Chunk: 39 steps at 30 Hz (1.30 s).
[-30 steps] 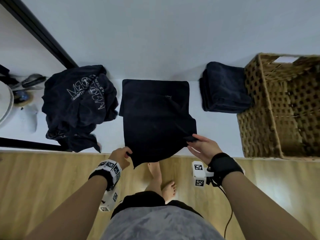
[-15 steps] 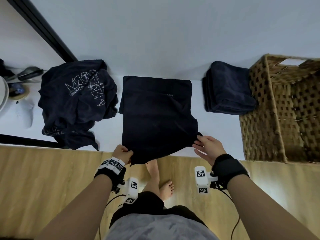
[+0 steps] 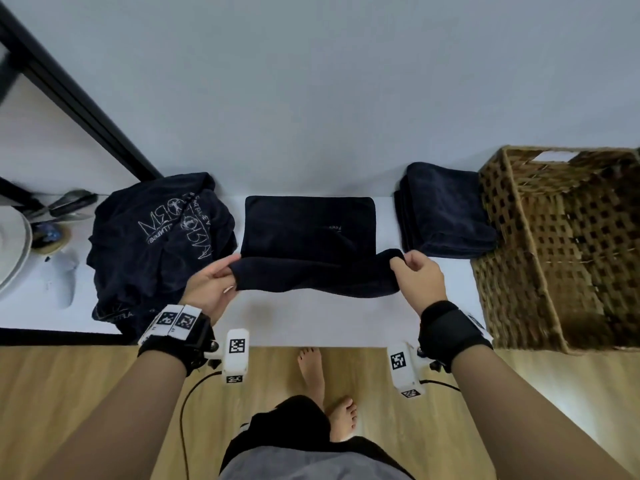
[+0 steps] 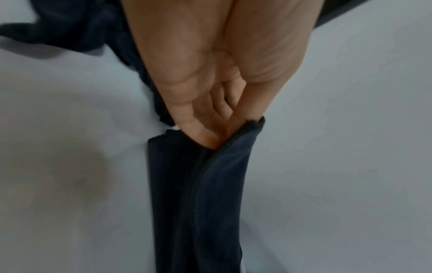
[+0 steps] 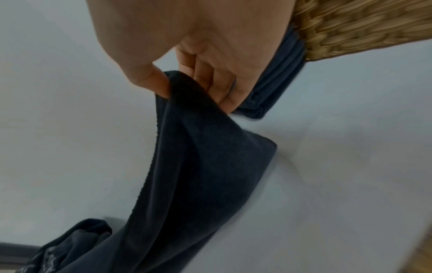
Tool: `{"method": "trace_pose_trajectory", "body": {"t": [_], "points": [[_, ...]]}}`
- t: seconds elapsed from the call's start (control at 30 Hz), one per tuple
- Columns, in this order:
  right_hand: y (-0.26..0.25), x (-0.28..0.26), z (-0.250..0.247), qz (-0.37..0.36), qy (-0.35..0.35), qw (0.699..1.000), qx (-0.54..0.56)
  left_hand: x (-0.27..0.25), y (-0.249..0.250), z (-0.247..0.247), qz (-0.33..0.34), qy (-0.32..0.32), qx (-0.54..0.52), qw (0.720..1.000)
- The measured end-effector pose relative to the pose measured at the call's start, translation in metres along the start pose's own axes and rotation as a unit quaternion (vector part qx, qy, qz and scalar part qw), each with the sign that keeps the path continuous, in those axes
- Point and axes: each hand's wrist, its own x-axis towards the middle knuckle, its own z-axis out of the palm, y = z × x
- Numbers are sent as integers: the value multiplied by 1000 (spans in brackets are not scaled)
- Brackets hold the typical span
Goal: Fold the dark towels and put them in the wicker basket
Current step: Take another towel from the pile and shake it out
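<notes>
Pinching the near corners of the dark navy terry towel (image 3: 311,244), your left hand (image 3: 209,289) and right hand (image 3: 419,277) hold its near edge raised over the flat far half, which lies left of the brown wicker basket (image 3: 512,271). Uneven pulls would likely skew the fold; a slipped corner would likely drop it. Its long axis runs toward the basket.

We could read little: on the crumpled dark towel pile (image 3: 159,244) at the left stood pale printed lettering, seen upside down, of which only "ORM" came out clearly, with smaller blurred words beside it. A tiny pale mark on the dark towel (image 3: 308,230) lay too small to read. The wrist bands (image 3: 175,320) carried black-and-white square code tags, no words
</notes>
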Motion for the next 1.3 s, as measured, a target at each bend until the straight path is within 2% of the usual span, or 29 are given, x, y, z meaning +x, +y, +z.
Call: {"method": "trace_pose_trajectory", "body": {"t": [0.07, 0.17, 0.27, 0.33, 0.43, 0.53, 0.67, 0.87, 0.97, 1.1, 1.17, 1.3], "points": [[-14, 14, 2, -1, 32, 999, -3, 14, 12, 8, 13, 30, 3, 999], [-33, 35, 5, -2, 45, 999, -8, 35, 28, 22, 28, 111, 6, 993], [-48, 56, 10, -3, 56, 998, -27, 61, 43, 34, 71, 174, 97, 977], [-54, 72, 17, 0, 70, 997, -43, 78, 50, 43, 120, 199, 198, 952], [-60, 100, 36, -4, 79, 994, -80, 106, 62, 56, 158, 223, 321, 907], [-56, 126, 58, -6, 80, 988, -132, 136, 65, 65, 173, 208, 406, 873], [-41, 155, 81, 16, 74, 984, -162, 172, 56, 70, 164, 202, 453, 853], [-26, 185, 95, 22, 49, 976, -212, 211, 47, 78, 37, 175, 491, 853], [-24, 198, 98, 18, 31, 968, -247, 223, 44, 77, 39, 160, 496, 853], [-27, 210, 103, 34, 3, 954, -299, 233, 38, 69, 74, 137, 498, 853], [-30, 212, 108, 39, -17, 951, -306, 234, 37, 66, 79, 123, 466, 872], [-34, 205, 112, 78, -56, 953, -289, 224, 39, 66, 59, 124, 337, 932]]}}
